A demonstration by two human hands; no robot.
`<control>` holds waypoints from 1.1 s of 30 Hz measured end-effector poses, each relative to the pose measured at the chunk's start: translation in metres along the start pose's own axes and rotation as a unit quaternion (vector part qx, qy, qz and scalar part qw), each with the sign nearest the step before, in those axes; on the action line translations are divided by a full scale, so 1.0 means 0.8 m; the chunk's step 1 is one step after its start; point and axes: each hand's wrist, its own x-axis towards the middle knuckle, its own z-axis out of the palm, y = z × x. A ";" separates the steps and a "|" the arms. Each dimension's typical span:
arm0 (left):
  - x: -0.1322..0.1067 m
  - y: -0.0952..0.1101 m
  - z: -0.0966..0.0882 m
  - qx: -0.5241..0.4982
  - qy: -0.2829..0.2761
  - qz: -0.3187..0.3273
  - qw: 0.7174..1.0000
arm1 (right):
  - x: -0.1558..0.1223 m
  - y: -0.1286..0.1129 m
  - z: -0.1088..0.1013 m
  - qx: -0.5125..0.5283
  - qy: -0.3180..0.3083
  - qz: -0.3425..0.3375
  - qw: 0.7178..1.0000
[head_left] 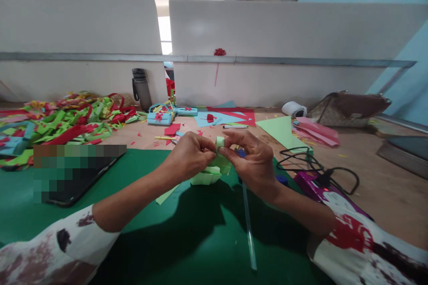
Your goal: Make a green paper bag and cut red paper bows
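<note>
My left hand pinches a light green paper strip from the left, its fingers closed. From the right, my right hand pinches the same strip, which bends into a small loop between my fingertips. Just below sits a small light green folded paper piece, like a little basket; whether the strip is joined to it I cannot tell. A clear glue stick lies under my right hand, running toward me, with a blue tool partly hidden behind the fingers. Another green strip rests on the green mat.
Paper scraps are heaped at the left, near a dark tablet-like device. Small blue paper bags and a bottle stand at the back. At right are a purple power strip, black cable and handbag.
</note>
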 end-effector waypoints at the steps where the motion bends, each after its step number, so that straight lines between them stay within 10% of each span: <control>1: 0.000 0.001 0.000 0.002 0.002 -0.002 1.000 | 0.000 0.000 0.000 -0.001 -0.001 0.002 1.000; 33: -0.008 0.006 0.002 0.010 0.061 0.032 0.998 | -0.012 0.009 0.006 -0.023 -0.022 -0.030 0.999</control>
